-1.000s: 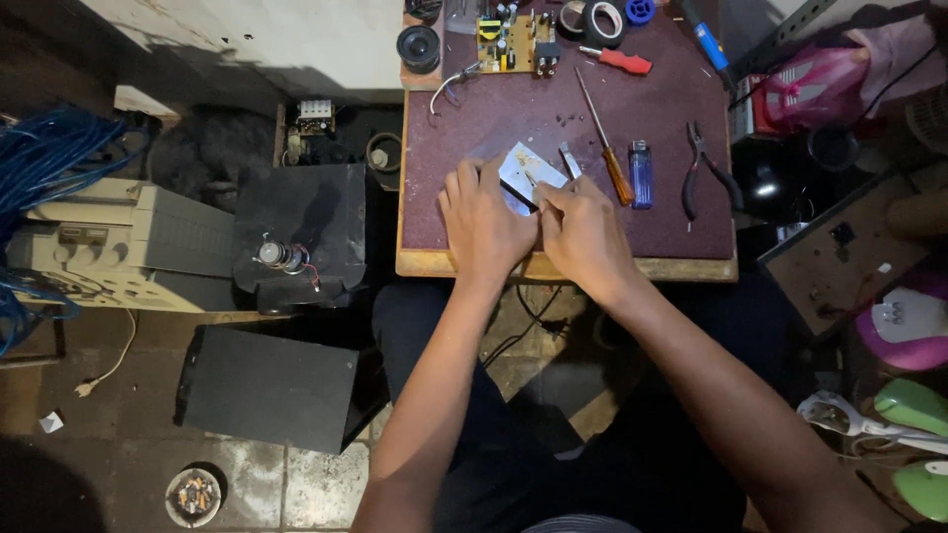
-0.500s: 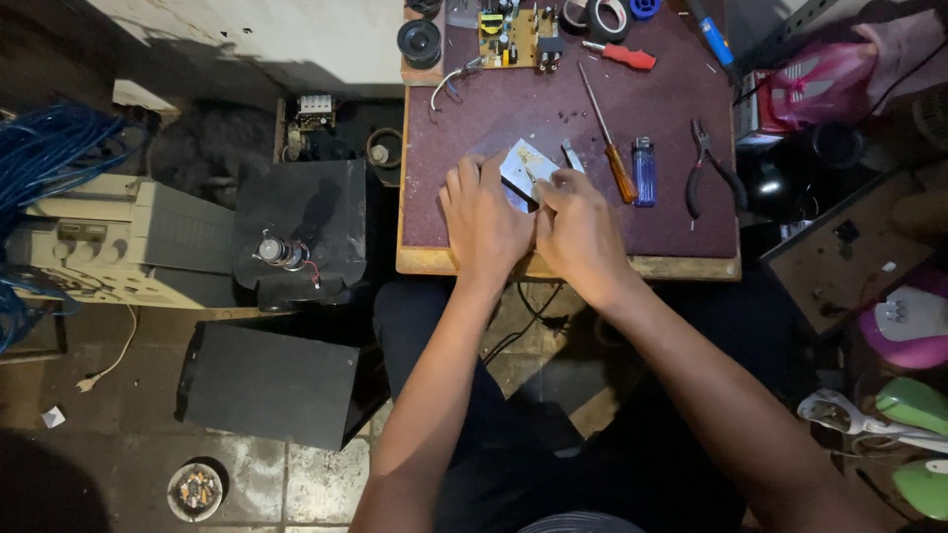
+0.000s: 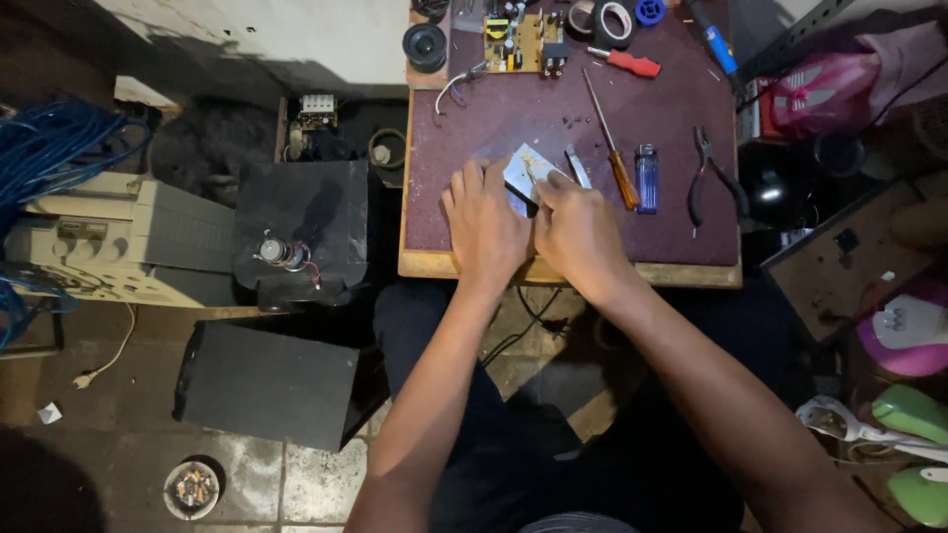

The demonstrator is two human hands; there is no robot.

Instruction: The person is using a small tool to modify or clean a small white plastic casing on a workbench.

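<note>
My left hand [image 3: 486, 219] and right hand [image 3: 578, 234] remain pressed together on the small circuit board [image 3: 523, 166] at the desk's [image 3: 474, 118] near edge, position unchanged.

Small maroon tabletop [image 3: 494, 128], wooden front edge. Directly on it: pale flat panel [image 3: 523, 166], orange-handled screwdriver [image 3: 612, 148], blue lighter [image 3: 647, 178], pliers [image 3: 713, 176], green circuit board [image 3: 521, 30], tape rolls [image 3: 610, 18], red-handled screwdriver [image 3: 626, 61].

Single head cam, steep top-down from above the seated person, mid-range: workboard [image 3: 494, 109] upper centre, floor [image 3: 128, 405] and clutter around it. No second view to overlap.
</note>
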